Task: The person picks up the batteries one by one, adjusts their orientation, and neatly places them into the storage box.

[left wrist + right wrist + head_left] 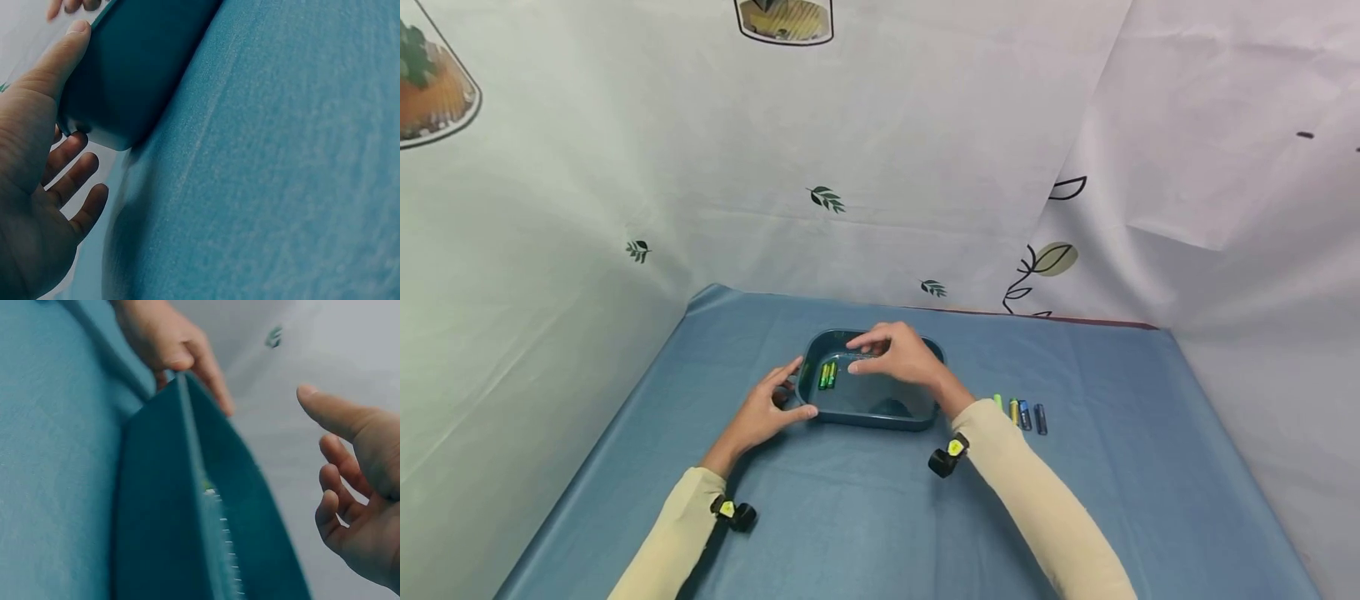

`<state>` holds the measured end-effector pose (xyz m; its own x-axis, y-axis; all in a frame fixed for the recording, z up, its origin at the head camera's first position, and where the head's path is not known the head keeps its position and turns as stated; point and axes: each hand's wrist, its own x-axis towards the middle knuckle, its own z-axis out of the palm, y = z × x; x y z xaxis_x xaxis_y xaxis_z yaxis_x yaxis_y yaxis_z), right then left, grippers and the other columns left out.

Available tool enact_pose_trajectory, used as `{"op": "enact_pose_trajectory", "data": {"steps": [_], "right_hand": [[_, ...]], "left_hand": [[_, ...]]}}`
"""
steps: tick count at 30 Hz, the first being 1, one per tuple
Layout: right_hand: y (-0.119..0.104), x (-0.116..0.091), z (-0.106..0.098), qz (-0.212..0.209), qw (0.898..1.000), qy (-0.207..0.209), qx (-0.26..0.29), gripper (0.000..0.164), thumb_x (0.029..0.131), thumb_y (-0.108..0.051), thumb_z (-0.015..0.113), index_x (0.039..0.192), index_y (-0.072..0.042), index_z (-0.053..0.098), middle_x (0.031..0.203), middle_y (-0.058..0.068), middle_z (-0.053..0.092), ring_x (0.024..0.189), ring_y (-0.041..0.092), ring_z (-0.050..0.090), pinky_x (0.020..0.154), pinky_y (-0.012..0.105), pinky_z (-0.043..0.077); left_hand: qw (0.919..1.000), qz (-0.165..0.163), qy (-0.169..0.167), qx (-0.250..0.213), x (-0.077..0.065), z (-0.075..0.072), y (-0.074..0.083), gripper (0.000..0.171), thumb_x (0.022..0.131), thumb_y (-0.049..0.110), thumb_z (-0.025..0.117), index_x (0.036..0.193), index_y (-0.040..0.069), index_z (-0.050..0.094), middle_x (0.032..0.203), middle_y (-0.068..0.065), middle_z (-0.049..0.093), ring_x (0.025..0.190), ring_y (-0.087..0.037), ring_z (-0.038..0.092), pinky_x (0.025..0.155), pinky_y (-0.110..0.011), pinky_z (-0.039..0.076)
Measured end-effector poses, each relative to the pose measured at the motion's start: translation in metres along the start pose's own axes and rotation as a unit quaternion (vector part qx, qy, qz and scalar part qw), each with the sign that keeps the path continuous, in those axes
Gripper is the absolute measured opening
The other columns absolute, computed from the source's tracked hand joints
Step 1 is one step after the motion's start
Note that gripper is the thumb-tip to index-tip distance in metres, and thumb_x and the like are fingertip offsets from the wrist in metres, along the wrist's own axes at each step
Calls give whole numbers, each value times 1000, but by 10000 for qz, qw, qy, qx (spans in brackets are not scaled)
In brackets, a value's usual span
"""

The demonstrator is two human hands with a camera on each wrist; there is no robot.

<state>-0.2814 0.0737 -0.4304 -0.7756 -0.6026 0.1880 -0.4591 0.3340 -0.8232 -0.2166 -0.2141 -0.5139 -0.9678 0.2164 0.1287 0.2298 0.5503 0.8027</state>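
- Left hand [766, 414], thumb and fingers spread, grips the dark-teal rectangular plastic tray [868, 420] near-left.
- Right hand [901, 357], empty, fingers parted, above the tray.
- Green-yellow cylindrical metal batteries [824, 377], inside tray's left: probably light, rigid, slippery; pinch mid-length.

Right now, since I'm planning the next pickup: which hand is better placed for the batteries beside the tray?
Probably the right hand: it looks empty above the tray and is nearer the loose batteries. The left hand touches the tray's left end, farther from them.
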Motion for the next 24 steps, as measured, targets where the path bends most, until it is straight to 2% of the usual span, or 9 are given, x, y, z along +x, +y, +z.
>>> {"op": "enact_pose_trajectory", "data": {"steps": [2, 6, 9, 14, 18, 24], "right_hand": [[-4, -8, -12, -129, 9999, 41, 21, 36, 87, -21, 85, 120, -8, 78, 107, 16, 68, 88, 19, 59, 74, 33, 52], [-8, -28, -36, -258, 9995, 172, 37, 33, 85, -21, 86, 116, -11, 79, 107, 16, 69, 75, 23, 54, 63, 32, 46], [-7, -47, -54, -188, 9993, 328, -45, 31, 85, -21, 86, 115, -14, 80, 106, 16, 70, 69, 23, 51, 62, 32, 45], [8, -84, -82, 53, 9971, 715, -254, 34, 85, -13, 85, 119, -9, 78, 100, 7, 67, 84, 16, 57, 73, 33, 50], [28, -117, -104, 297, 9927, 1044, -532, 39, 85, -3, 83, 123, -1, 74, 100, 9, 66, 90, 19, 59, 76, 32, 52], [55, -164, -128, 792, 9809, 1494, -958, 41, 87, -14, 84, 126, -8, 73, 103, 5, 67, 94, 17, 62, 77, 22, 52]], "left_hand": [[10000, 29, 4, 9, 0, 0, 0, 94, 85, 33, 86, 162, 19, 34, 149, -15, 47, 116, -34, 57, 94, -57, 48], [10000, 77, -8, -19, -1, -1, -1, 95, 84, 38, 86, 162, 20, 34, 149, -14, 47, 116, -33, 57, 94, -55, 48], [10000, 86, -4, -46, -2, -1, -1, 95, 84, 40, 86, 161, 21, 35, 149, -13, 47, 116, -33, 57, 94, -54, 48], [10000, 85, -28, -6, -1, -1, -2, 96, 84, 41, 86, 162, 20, 34, 149, -12, 47, 116, -32, 57, 94, -54, 48], [10000, 48, -40, -4, -2, -1, -3, 96, 84, 40, 86, 162, 21, 34, 149, -12, 47, 117, -32, 57, 93, -53, 48], [10000, 14, -36, -28, -1, -2, -3, 95, 84, 40, 86, 162, 22, 34, 150, -11, 46, 118, -33, 56, 94, -54, 48]]}}
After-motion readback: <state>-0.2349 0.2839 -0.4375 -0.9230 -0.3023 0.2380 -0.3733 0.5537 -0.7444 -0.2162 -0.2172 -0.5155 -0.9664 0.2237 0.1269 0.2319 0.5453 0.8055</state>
